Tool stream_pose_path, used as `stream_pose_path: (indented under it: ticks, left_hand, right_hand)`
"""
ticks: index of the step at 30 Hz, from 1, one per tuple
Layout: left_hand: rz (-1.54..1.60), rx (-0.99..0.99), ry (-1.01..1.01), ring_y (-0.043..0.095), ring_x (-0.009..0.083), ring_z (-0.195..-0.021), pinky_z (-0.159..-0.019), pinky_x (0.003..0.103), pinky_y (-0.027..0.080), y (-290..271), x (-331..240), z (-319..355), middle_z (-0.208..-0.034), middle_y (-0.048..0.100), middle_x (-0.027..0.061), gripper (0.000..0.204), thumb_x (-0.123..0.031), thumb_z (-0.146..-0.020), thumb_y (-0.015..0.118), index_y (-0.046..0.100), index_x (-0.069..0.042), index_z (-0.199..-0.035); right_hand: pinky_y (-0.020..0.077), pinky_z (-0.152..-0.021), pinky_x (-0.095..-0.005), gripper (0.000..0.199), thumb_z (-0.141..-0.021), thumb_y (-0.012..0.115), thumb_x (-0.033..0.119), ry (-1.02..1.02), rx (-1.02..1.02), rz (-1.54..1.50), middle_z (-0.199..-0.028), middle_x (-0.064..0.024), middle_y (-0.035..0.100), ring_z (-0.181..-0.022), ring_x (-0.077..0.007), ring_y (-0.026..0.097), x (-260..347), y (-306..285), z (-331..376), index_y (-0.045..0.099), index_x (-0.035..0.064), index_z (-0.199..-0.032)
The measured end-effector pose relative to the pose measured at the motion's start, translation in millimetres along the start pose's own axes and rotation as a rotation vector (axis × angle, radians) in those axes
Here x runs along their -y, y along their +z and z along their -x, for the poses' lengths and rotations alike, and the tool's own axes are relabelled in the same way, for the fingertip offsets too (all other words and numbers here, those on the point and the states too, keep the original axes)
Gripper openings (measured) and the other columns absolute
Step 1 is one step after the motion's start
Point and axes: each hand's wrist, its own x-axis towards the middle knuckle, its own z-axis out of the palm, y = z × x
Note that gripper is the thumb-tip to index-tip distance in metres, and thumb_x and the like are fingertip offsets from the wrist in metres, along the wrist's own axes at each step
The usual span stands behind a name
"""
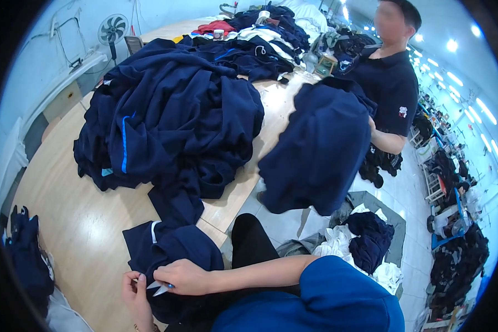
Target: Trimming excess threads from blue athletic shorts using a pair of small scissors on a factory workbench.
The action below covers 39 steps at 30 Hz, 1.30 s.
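1. Location: navy garment (189, 250) lies bunched at the near edge of the tabletop (88, 221), beneath both hands; scissors (162, 290) sit over its folds.
2. Grip: right hand (183, 276) wraps the scissors' handle. Left hand (136, 296) has thumb and forefinger close together beside the blade tips; cannot tell what, if anything, they pinch.
3. Step (judged: fine snipping): keep cloth taut, cut with tips only, fingers clear, loose folds away.
4. Orientation: scissors' long axis roughly crosswise, parted blades pointing left; garment's axis unclear, crumpled.
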Motion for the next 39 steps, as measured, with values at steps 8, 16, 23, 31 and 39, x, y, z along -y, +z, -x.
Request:
stream_pose_path:
  ticks: [8, 16, 23, 31, 39]
  left_hand:
    - [-0.41, -0.128, 0.275, 0.046, 0.0166, -0.059, -0.053, 0.027, 0.035, 6, -15, 5, -0.089, 0.057, 0.0076, 0.008, 0.003, -0.082, 0.054, 0.056, -0.003, -0.087]
    - [-0.311, -0.298, 0.092, 0.049, 0.0099, -0.062, -0.056, 0.022, 0.039, -24, -32, -1, -0.086, 0.062, 0.0029, 0.01, -0.003, -0.084, 0.059, 0.06, -0.005, -0.093]
    - [-0.416, -0.424, 0.378, 0.062, 0.0288, -0.073, -0.065, 0.032, 0.048, -47, -55, -8, -0.087, 0.064, 0.0125, 0.021, -0.001, -0.075, 0.063, 0.06, 0.003, -0.095]
    - [-0.883, -0.232, 0.55, 0.058, 0.0295, -0.096, -0.086, 0.038, 0.045, -54, 111, 38, -0.103, 0.061, 0.0141, 0.033, -0.019, -0.08, 0.063, 0.058, -0.003, -0.109]
    - [-0.304, -0.14, -0.198, 0.059, 0.0146, -0.064, -0.061, 0.026, 0.047, -68, 39, 39, -0.076, 0.064, 0.0113, 0.021, -0.015, -0.082, 0.065, 0.063, 0.004, -0.089]
  right_hand:
    - [0.0456, -0.057, -0.0378, 0.013, -0.072, 0.062, 0.009, 0.064, 0.174, 0.038, -0.071, -0.01, 0.057, -0.067, -0.0303, 0.059, -10, -28, -6, 0.051, 0.0065, -0.078]
    - [0.0473, -0.062, -0.0381, 0.013, -0.079, 0.061, 0.013, 0.289, 0.269, 0.088, -0.078, -0.01, 0.061, -0.072, -0.029, 0.062, -10, -37, 8, 0.053, 0.0091, -0.088]
    - [0.0493, -0.063, -0.0349, 0.022, -0.074, 0.067, 0.009, 0.127, 0.456, 0.134, -0.08, -0.0094, 0.062, -0.074, -0.0278, 0.063, -5, -50, 11, 0.056, 0.0089, -0.093]
    - [0.0502, -0.074, -0.0339, 0.025, -0.075, 0.064, 0.008, 0.345, 0.565, 0.138, -0.092, -0.0112, 0.065, -0.085, -0.0302, 0.064, 8, -69, 20, 0.059, 0.0079, -0.099]
    - [0.0497, -0.074, -0.0295, 0.02, -0.078, 0.063, 0.006, 0.41, 0.532, 0.07, -0.089, -0.0105, 0.066, -0.085, -0.0253, 0.065, 6, -78, 29, 0.058, 0.0039, -0.097]
